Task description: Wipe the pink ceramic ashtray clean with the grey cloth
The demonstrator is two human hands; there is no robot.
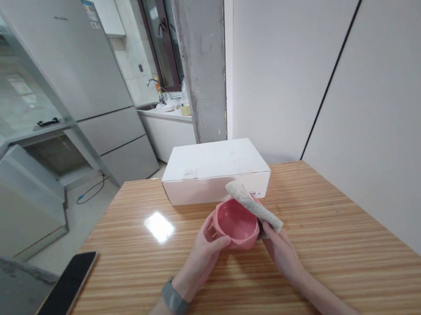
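Note:
A pink bowl [237,222] with an angular rim is tilted so that its inside faces me, over the middle of the wooden table. My left hand [209,243] grips its left side, thumb on the near rim and fingers around the outside. On the other side, my right hand [278,245] holds a light grey cloth [256,206], which lies along the bowl's right rim. The fingers of my right hand are partly hidden by the cloth. Whether the bowl's base touches the table cannot be seen.
Behind the bowl a white cardboard box [214,165] stands at the far edge of the wooden table [146,306]. A black flat tray-like slab [59,301] lies at the left edge. A white wall [346,104] borders the right; a fridge [67,57] stands beyond.

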